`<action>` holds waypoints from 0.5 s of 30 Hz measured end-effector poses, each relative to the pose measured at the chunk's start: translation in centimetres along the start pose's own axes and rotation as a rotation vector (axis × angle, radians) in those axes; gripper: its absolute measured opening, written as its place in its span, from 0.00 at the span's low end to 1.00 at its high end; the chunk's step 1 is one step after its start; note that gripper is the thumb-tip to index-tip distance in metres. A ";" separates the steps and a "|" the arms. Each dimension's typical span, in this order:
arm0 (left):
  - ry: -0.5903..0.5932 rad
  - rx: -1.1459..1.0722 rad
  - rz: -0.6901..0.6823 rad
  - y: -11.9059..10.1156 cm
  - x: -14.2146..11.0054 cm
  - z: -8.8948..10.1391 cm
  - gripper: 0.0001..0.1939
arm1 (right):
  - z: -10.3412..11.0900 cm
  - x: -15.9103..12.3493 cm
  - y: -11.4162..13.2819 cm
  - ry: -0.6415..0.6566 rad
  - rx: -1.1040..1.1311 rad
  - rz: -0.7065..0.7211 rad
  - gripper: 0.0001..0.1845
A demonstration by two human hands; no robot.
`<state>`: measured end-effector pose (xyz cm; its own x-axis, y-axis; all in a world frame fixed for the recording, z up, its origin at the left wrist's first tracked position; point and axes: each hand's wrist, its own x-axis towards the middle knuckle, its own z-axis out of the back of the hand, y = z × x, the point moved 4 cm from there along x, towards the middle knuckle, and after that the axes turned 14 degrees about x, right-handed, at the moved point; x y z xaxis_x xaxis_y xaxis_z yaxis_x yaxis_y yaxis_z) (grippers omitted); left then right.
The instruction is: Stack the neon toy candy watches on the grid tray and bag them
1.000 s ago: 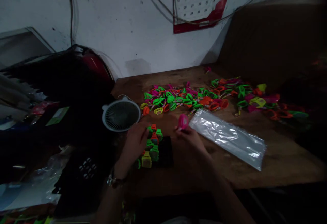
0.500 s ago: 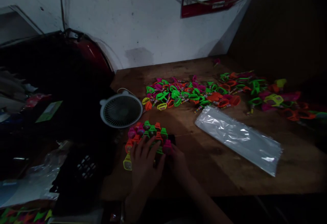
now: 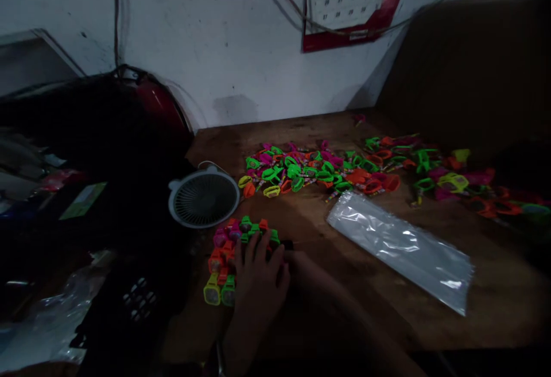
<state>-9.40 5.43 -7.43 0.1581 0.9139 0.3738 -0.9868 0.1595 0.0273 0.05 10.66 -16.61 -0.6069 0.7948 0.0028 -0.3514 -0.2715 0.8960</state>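
A block of neon plastic toy watches (image 3: 221, 256) in orange, green, pink and yellow stands packed in rows at the table's near left. My left hand (image 3: 261, 271) lies over its right side, fingers apart, fingertips touching the watches. Close against it, my right hand (image 3: 298, 262) is at the right edge of the block; its fingers are hidden behind the left hand and in shadow. I cannot make out whether it holds anything. A dark edge of something shows just beyond the right hand.
A small round fan (image 3: 204, 198) stands behind the block. Loose toy watches (image 3: 297, 169) are heaped along the back and right of the wooden table (image 3: 344, 285). Clear plastic bags (image 3: 400, 251) lie at the right. A calendar (image 3: 348, 4) hangs on the wall.
My left hand has shifted right across the block, uncovering a green watch beside the yellow one. My right hand is now more hidden behind it. The camera view has tilted up slightly.
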 end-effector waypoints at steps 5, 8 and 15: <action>0.019 -0.044 0.021 0.1 -0.2 0.0 0.14 | 8.7 8.5 0.5 -0.210 -0.354 -0.141 0.22; 0.005 -0.022 -0.008 0.0 -0.3 0.1 0.10 | 10.4 13.3 0.9 -0.289 -0.510 -0.175 0.23; 0.074 0.061 -0.053 -0.6 0.0 -0.2 0.08 | 10.7 12.1 1.0 -0.227 -0.625 -0.056 0.16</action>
<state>-8.80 5.38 -7.69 0.2104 0.9303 0.3006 -0.9769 0.1879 0.1021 -0.02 25.84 -10.96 -0.4346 0.8929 0.1179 -0.7669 -0.4355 0.4713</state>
